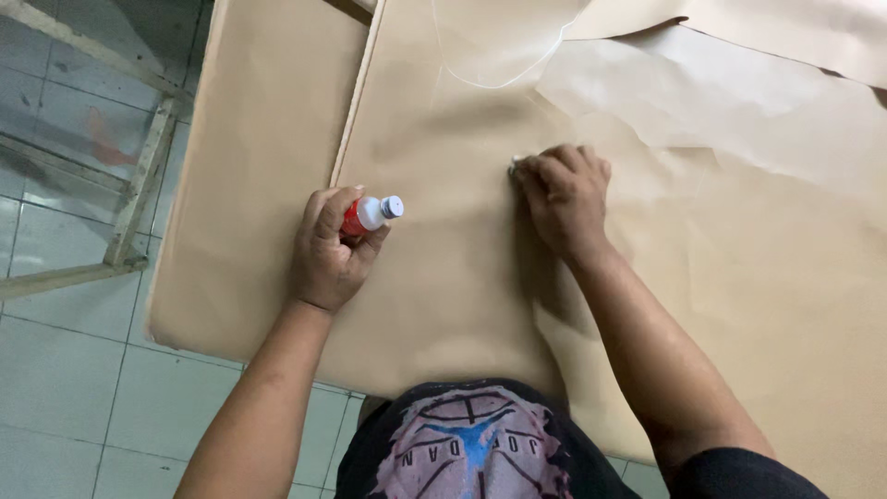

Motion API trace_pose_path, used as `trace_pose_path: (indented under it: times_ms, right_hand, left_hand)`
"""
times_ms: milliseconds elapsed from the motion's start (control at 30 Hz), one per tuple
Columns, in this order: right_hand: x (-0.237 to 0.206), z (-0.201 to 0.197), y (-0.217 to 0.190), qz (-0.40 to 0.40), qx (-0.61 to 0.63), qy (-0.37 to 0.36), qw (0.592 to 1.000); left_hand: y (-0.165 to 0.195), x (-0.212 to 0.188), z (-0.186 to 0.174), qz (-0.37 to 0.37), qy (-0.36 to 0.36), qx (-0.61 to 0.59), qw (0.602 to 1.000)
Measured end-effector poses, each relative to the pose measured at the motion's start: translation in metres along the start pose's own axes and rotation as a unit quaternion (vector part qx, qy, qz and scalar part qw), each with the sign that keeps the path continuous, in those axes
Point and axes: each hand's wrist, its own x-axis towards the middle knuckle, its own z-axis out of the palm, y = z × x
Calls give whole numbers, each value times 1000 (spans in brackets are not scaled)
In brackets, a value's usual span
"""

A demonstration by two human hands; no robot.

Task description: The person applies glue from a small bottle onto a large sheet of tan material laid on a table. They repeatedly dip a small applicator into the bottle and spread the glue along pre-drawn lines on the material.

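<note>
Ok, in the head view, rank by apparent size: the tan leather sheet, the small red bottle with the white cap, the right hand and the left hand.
1. Tan leather sheet, by far the largest.
2. Right hand and left hand: they look alike, so no ranking between them.
3. Small red bottle with white cap, smallest, partly hidden in the left hand.

Soft, even light falls from above; my right hand (564, 199) casts a faint shadow on the tan sheet (462, 277). No glare. My moving fingers look slightly blurred.
</note>
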Motion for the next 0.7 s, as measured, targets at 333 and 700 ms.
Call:
trace_pose_path:
  times_ms: [333, 700]
  right_hand:
    - [19, 7, 30, 106, -8, 46, 993]
    - [77, 40, 13, 38, 35, 58, 997]
  left_hand:
    - [0, 0, 3, -27, -2, -37, 999]
    - [1, 3, 1, -19, -8, -43, 999]
